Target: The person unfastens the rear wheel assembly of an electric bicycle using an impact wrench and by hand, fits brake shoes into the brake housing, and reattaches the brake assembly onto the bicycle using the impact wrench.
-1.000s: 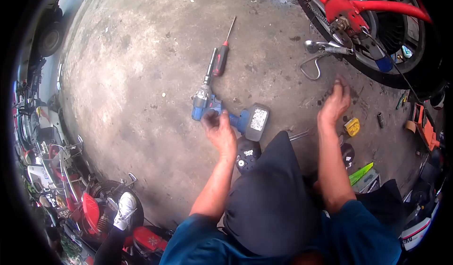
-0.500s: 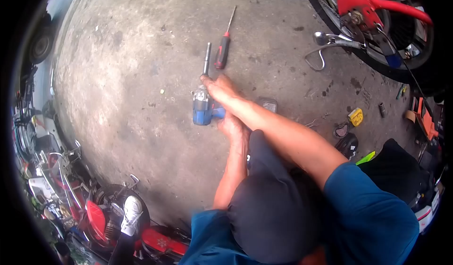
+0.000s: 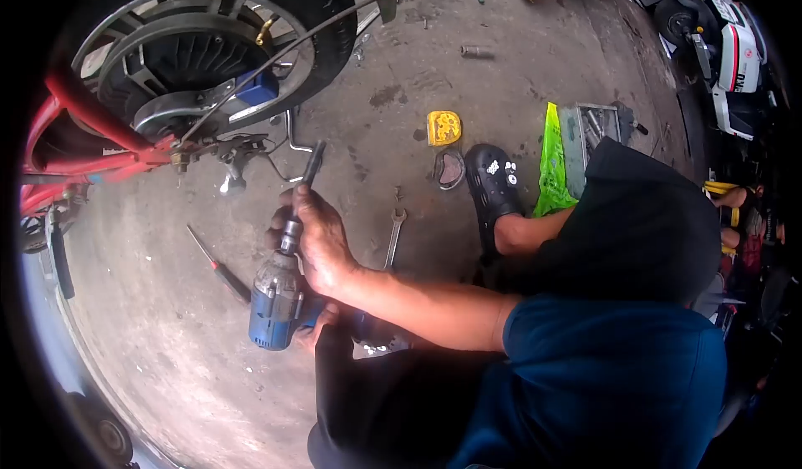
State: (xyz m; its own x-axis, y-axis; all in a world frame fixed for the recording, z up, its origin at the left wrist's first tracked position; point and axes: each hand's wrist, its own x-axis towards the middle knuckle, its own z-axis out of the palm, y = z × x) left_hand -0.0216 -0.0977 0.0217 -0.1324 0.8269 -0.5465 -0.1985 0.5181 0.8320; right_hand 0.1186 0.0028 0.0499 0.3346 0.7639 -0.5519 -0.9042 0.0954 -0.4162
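- My right hand (image 3: pixel 324 239) was curled around the front end of the blue power wrench (image 3: pixel 274 306), thumb and fingers closed on its long socket (image 3: pixel 312 164).
- My left hand (image 3: pixel 320 327) was closed on the tool's handle, thumb and some fingers showing; the rest was hidden behind my dark trouser leg (image 3: pixel 393 394).
- The wrench was in front of me, its long socket pointing towards the wheel (image 3: pixel 330 26) on the red frame (image 3: pixel 96 118); the socket's tip showed beside the bent metal stand (image 3: pixel 294 135), and I could not tell whether they touched.
- A screwdriver (image 3: pixel 227 279) lay on the floor (image 3: pixel 167 319) near the tool's body.
- On its other side, beyond my forearm, lay a spanner (image 3: pixel 395 233).
- Farther off, a yellow piece (image 3: pixel 444 127) lay near my black clog (image 3: pixel 493 189).
- A bright green strip (image 3: pixel 550 164) lay beside a metal tray (image 3: pixel 620 122).
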